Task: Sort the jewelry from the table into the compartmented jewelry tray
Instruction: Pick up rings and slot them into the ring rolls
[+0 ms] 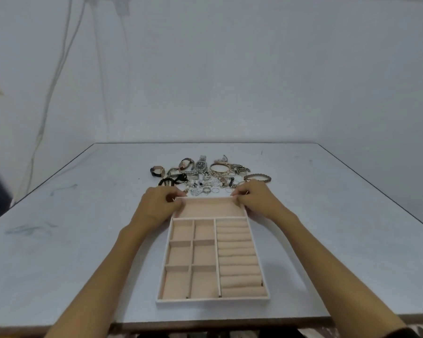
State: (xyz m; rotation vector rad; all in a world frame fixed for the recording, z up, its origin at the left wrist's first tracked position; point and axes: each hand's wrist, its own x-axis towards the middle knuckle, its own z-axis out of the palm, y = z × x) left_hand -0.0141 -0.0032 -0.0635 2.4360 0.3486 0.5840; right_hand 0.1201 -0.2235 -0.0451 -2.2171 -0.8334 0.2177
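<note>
I gripped the beige velvet compartmented tray [213, 301], left hand [160, 203] and right hand [254, 201] on its far corners, probably squaring it.

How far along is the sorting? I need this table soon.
Barely begun. Done: nothing; every compartment of the tray is empty. In hand: the left hand and right hand grip the tray's far corners. Left: the whole pile of watches, bangles and rings on the table beyond it.
</note>
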